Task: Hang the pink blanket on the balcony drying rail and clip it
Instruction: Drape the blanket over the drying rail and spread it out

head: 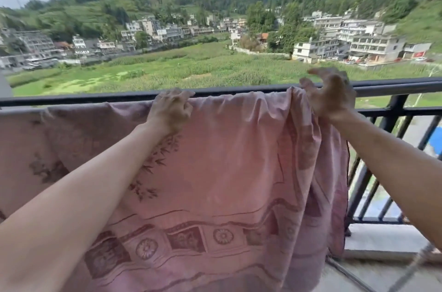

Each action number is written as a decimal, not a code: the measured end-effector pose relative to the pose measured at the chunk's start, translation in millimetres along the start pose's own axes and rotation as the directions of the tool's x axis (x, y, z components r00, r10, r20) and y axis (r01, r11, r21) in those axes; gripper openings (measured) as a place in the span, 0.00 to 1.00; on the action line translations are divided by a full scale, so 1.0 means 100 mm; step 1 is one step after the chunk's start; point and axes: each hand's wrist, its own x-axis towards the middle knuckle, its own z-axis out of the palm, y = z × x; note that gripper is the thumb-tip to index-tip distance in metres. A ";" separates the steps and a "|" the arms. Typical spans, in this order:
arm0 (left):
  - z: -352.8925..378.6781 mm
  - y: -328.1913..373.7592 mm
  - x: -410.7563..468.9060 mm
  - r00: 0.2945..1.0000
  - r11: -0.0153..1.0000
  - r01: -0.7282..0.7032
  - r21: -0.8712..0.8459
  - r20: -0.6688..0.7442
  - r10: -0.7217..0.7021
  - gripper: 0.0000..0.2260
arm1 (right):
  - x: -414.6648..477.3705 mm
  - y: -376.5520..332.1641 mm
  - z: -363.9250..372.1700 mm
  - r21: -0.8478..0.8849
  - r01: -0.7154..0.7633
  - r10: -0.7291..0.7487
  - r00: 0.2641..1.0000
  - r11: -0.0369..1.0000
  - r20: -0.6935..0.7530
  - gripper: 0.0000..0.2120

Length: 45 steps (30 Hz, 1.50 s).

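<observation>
The pink blanket [229, 160], printed with darker flowers and a patterned border, hangs over the black balcony rail [394, 86] and drapes down toward me. My left hand [171, 109] grips the blanket's top fold at the rail, fingers curled over it. My right hand [331, 94] is at the bunched right end of the fabric, its fingers spread and lifted above the rail, the palm against the cloth. No clip is visible.
Black vertical bars [363, 181] of the railing stand to the right of the blanket above a concrete ledge [382, 239]. Beyond the rail lie green fields, buildings and wooded hills far below.
</observation>
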 end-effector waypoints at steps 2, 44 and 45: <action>0.09 0.26 0.06 0.996 0.996 -0.087 -0.002 0.006 0.087 0.17 | 0.18 0.23 0.01 -0.217 -0.110 0.112 0.994 0.970 -0.002 0.25; 1.07 2.41 0.57 0.919 0.926 -0.373 0.055 -0.115 0.377 0.17 | 0.42 2.60 -1.80 0.117 -0.495 0.488 0.737 0.861 -0.468 0.14; 1.08 2.46 0.56 0.928 0.935 -0.352 0.043 -0.117 0.355 0.16 | 0.39 2.69 -1.82 0.165 -0.476 0.496 0.745 0.864 -0.445 0.14</action>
